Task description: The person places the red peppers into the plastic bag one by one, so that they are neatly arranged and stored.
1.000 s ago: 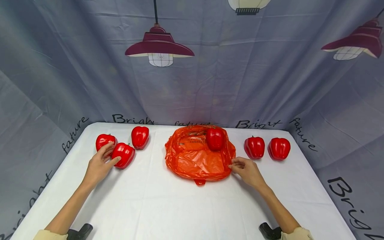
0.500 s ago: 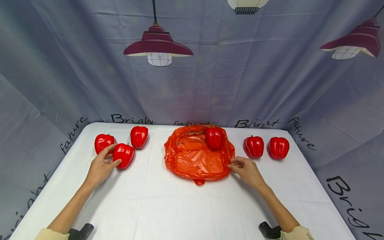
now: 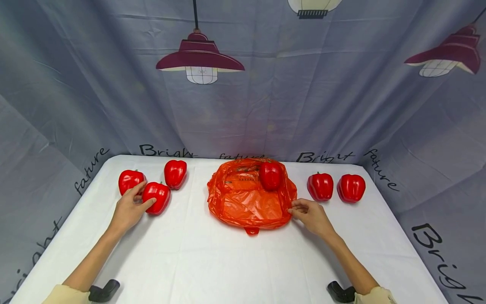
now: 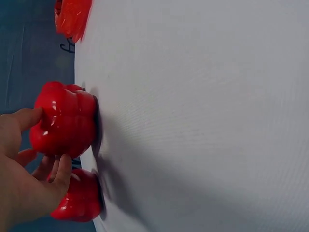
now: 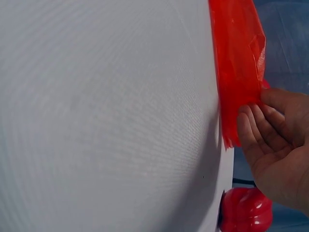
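My left hand (image 3: 129, 209) grips a glossy red bell pepper (image 3: 159, 198) on the left side, thumb on its near side and fingers behind. In the left wrist view this bell pepper (image 4: 67, 118) stands between thumb and fingertips, low over the white cloth. A second bell pepper (image 3: 129, 179) lies just behind those fingers, partly covered by them. On the right, my right hand (image 3: 313, 217) pinches the right rim of an orange-red plastic bag (image 3: 250, 207), spread with its mouth wide. One bell pepper (image 3: 271, 176) rests inside, toward the back right. The right wrist view shows thumb and fingers at the bag's edge (image 5: 241, 63).
Another bell pepper (image 3: 175, 174) lies at the back left. To the right of the bag are two more, a nearer-to-bag bell pepper (image 3: 320, 186) and an outer bell pepper (image 3: 351, 188). A white-covered table (image 3: 228, 270) lies under everything, with a printed grey curtain (image 3: 265, 105) behind.
My left hand and the bell pepper in it have shifted very slightly right, away from the bell pepper behind. The right hand stays at the bag's rim.
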### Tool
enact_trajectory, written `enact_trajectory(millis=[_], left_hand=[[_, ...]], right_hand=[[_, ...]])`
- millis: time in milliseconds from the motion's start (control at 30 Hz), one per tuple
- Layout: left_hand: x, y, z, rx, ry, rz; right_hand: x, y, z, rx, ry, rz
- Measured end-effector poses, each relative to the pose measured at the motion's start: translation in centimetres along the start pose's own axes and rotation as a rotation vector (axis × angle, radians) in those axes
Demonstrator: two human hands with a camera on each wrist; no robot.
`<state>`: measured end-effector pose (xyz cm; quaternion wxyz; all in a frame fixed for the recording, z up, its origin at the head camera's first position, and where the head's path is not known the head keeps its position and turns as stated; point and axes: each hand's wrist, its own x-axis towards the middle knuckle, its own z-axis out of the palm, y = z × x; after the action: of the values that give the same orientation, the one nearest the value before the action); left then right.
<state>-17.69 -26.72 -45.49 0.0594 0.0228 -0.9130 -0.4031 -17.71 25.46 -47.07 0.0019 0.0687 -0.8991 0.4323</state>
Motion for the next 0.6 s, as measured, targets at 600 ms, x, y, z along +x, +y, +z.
enact_trajectory(millis=[600], left_hand=[[-0.21,0.91,-0.15,-0.116,-0.119,0.031]], right_hand=[[0.05,-0.03,0.06,0.009,-0.005,-0.003]])
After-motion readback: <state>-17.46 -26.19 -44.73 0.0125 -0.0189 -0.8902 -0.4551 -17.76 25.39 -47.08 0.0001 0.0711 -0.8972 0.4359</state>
